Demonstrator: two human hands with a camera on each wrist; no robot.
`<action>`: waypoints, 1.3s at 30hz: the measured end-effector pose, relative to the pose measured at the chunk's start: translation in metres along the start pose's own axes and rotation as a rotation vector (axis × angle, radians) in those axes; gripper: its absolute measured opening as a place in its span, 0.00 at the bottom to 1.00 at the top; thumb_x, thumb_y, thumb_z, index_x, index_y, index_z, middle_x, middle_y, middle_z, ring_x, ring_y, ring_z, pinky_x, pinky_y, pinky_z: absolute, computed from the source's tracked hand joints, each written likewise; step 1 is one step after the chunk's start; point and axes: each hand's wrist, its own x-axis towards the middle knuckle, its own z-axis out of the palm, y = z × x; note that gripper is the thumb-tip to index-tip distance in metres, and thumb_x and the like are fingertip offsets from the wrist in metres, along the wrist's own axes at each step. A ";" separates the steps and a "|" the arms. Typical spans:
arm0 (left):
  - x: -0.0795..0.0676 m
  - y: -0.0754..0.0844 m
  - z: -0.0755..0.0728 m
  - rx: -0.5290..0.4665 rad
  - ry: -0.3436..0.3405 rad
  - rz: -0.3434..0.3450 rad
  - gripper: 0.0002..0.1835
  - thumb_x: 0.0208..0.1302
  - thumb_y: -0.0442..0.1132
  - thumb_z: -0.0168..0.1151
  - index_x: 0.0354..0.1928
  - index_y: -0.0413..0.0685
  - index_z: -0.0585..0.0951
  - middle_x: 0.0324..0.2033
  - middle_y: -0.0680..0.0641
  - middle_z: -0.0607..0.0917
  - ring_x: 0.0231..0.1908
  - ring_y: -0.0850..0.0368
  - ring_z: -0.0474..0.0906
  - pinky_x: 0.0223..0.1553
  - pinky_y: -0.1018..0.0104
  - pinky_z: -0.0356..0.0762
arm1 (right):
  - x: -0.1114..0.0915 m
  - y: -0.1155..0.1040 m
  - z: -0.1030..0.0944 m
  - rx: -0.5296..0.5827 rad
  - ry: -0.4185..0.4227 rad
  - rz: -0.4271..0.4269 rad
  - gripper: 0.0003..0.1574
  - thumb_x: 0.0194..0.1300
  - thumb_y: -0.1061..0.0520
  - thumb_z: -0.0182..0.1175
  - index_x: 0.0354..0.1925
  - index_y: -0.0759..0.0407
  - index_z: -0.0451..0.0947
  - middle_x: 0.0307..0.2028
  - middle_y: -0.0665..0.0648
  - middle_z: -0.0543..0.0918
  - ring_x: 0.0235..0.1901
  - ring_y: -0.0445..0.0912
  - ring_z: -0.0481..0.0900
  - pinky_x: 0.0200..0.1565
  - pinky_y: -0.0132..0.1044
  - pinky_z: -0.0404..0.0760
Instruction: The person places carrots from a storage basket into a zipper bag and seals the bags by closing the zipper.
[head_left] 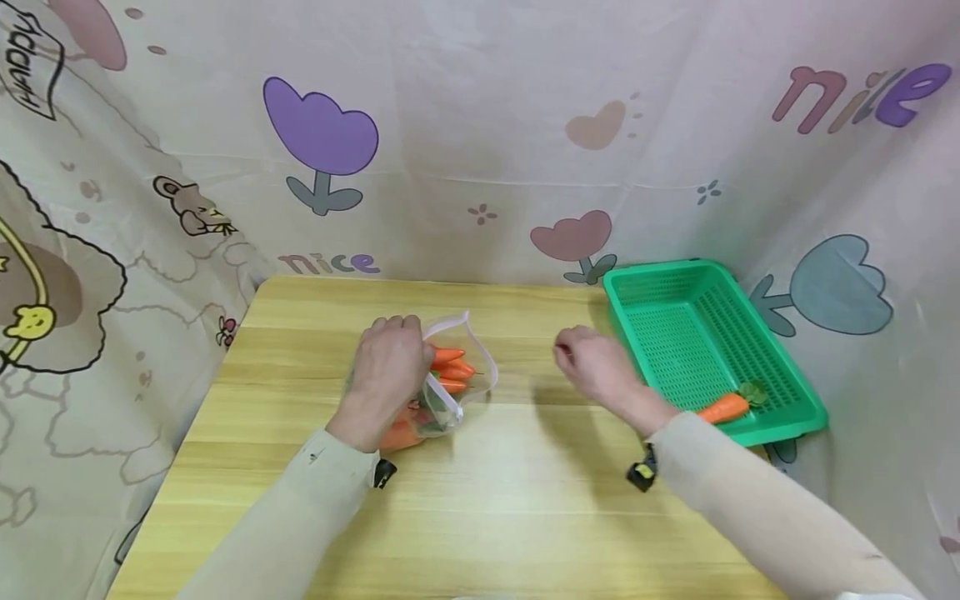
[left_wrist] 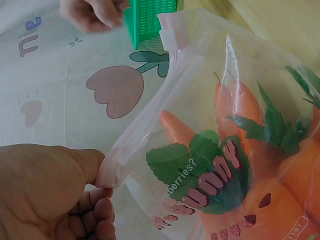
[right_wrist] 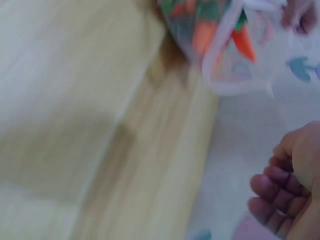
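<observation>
My left hand [head_left: 392, 362] pinches the rim of a clear zip bag [head_left: 438, 422] between thumb and fingers, as the left wrist view shows up close. The bag's mouth gapes toward the right, and a slider [left_wrist: 173, 39] sits at one end of its pale pink zip strip. Inside are several orange carrots [head_left: 453, 367] with green leafy tops. My right hand [head_left: 597, 367] hangs over the table between the bag and a green basket [head_left: 667, 333], fingers loosely curled around nothing. One carrot [head_left: 724, 408] with a green top lies in the basket, partly hidden by my right forearm.
Beneath everything is a wooden table [head_left: 510, 517] with light grain. A printed curtain [head_left: 465, 100] hangs behind the table's far edge and along both sides. The basket stands at the table's right edge, close to the curtain.
</observation>
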 end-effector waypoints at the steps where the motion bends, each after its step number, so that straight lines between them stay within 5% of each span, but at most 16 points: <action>1: 0.000 0.000 0.000 -0.008 0.000 -0.001 0.11 0.68 0.39 0.61 0.35 0.36 0.79 0.25 0.43 0.77 0.30 0.44 0.72 0.37 0.54 0.74 | -0.005 0.011 -0.008 -0.035 0.025 -0.040 0.06 0.71 0.60 0.61 0.38 0.60 0.84 0.32 0.56 0.85 0.30 0.49 0.83 0.32 0.46 0.84; 6: -0.001 -0.001 0.002 -0.024 -0.011 0.002 0.12 0.70 0.40 0.62 0.38 0.35 0.80 0.26 0.44 0.78 0.31 0.44 0.73 0.37 0.54 0.74 | -0.031 0.068 -0.040 -0.214 0.130 -0.224 0.07 0.65 0.65 0.65 0.30 0.58 0.78 0.23 0.52 0.75 0.21 0.44 0.71 0.21 0.41 0.75; 10: -0.001 -0.002 0.002 -0.041 -0.004 -0.003 0.11 0.69 0.39 0.62 0.36 0.36 0.79 0.26 0.44 0.78 0.30 0.44 0.73 0.37 0.53 0.74 | -0.048 0.111 -0.056 -0.328 0.105 -0.312 0.12 0.61 0.65 0.68 0.27 0.56 0.74 0.21 0.50 0.70 0.20 0.43 0.65 0.22 0.39 0.71; 14: -0.002 -0.005 0.001 -0.046 0.002 -0.010 0.10 0.68 0.38 0.61 0.35 0.36 0.78 0.26 0.43 0.78 0.29 0.44 0.73 0.36 0.53 0.74 | -0.067 0.154 -0.060 -0.438 -0.048 -0.308 0.11 0.59 0.64 0.70 0.31 0.58 0.75 0.24 0.52 0.73 0.23 0.48 0.72 0.26 0.44 0.75; 19: -0.003 -0.007 0.001 -0.045 -0.010 -0.014 0.10 0.69 0.39 0.61 0.36 0.37 0.78 0.26 0.44 0.77 0.30 0.45 0.72 0.36 0.54 0.74 | -0.093 0.194 -0.061 -0.518 -0.365 -0.175 0.17 0.62 0.63 0.68 0.50 0.65 0.82 0.44 0.64 0.85 0.47 0.63 0.84 0.49 0.61 0.83; 24: -0.003 -0.008 0.001 -0.052 -0.013 0.001 0.10 0.70 0.39 0.61 0.34 0.38 0.78 0.26 0.45 0.77 0.30 0.44 0.73 0.37 0.54 0.75 | -0.106 0.211 -0.064 -0.526 -0.591 -0.023 0.26 0.65 0.66 0.65 0.62 0.66 0.79 0.58 0.72 0.81 0.60 0.71 0.77 0.58 0.68 0.77; 28: -0.002 -0.008 0.003 -0.056 -0.019 0.002 0.09 0.69 0.39 0.61 0.35 0.39 0.78 0.26 0.45 0.78 0.30 0.45 0.73 0.37 0.52 0.75 | -0.112 0.217 -0.064 -0.524 -0.673 0.029 0.27 0.68 0.68 0.64 0.65 0.67 0.76 0.62 0.74 0.79 0.62 0.72 0.75 0.58 0.69 0.77; 39: -0.002 -0.009 0.006 -0.077 -0.012 0.007 0.09 0.69 0.39 0.63 0.34 0.40 0.79 0.24 0.47 0.77 0.28 0.47 0.72 0.34 0.56 0.72 | -0.123 0.232 -0.050 -0.549 -0.645 -0.003 0.22 0.66 0.69 0.66 0.58 0.63 0.80 0.52 0.69 0.82 0.52 0.69 0.79 0.51 0.67 0.80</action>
